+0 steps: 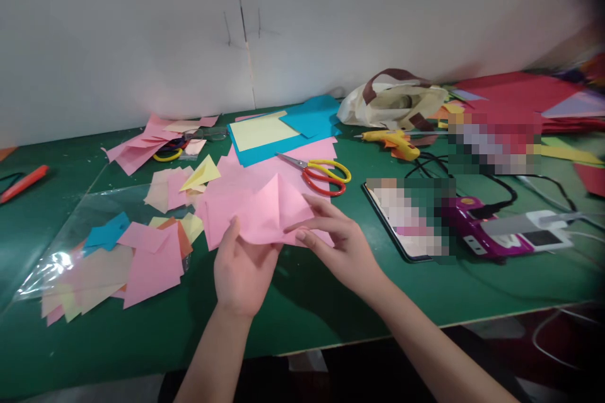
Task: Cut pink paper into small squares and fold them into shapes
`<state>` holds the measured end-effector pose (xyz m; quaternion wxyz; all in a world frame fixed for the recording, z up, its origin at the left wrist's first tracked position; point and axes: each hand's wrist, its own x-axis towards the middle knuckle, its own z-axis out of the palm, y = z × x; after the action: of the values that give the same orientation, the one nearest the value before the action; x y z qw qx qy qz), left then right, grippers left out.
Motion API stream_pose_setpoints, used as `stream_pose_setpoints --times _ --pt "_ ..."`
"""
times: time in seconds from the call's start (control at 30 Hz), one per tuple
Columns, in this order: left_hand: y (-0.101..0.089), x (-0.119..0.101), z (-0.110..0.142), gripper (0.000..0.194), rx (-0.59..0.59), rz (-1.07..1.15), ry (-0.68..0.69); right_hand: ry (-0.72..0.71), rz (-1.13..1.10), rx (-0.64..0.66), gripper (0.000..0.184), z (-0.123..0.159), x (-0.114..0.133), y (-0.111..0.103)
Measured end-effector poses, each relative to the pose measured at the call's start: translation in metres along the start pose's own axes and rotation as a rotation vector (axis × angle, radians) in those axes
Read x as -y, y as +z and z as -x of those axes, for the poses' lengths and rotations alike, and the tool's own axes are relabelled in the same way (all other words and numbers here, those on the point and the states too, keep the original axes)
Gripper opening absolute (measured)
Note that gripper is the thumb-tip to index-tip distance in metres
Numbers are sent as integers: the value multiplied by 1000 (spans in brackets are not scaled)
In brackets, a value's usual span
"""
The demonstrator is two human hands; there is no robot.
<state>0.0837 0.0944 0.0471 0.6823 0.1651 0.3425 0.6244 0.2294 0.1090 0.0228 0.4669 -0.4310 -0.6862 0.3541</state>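
Note:
A creased sheet of pink paper point(265, 217) is held up between my two hands over the green table. My left hand point(246, 271) grips its lower left part, thumb on top and the other fingers hidden beneath. At the right edge, my right hand point(338, 242) pinches the sheet between thumb and fingers. Behind it lie more pink sheets point(222, 192) in a pile. Scissors point(326, 176) with red and yellow handles rest on that pile, blades slightly apart. Blue paper point(312, 116) and a pale yellow sheet point(258, 132) lie farther back.
Paper scraps point(151, 264) and a clear plastic bag point(70, 252) lie left. A phone point(397, 227), a purple power strip point(496, 239) with cables, and a yellow glue gun point(392, 141) are right. A white bag point(392, 104) stands by the wall. An orange-red tool point(26, 184) lies far left.

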Motion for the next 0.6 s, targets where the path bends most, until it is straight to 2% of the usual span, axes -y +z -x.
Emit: stream_pose_setpoints --times 0.13,0.23,0.3,0.43,0.6 --pt "-1 6 0 57 254 -16 92 139 -106 -35 18 0 4 5" --pt "-3 11 -1 66 305 -145 118 149 -90 -66 21 1 4 7" --pt "-4 14 -2 62 257 -226 98 123 -79 -80 21 1 4 7" --pt "-7 17 -3 44 68 -299 81 63 -52 -103 20 2 3 7" --pt "-7 21 -5 29 -14 -344 126 52 30 -139 20 2 6 8"
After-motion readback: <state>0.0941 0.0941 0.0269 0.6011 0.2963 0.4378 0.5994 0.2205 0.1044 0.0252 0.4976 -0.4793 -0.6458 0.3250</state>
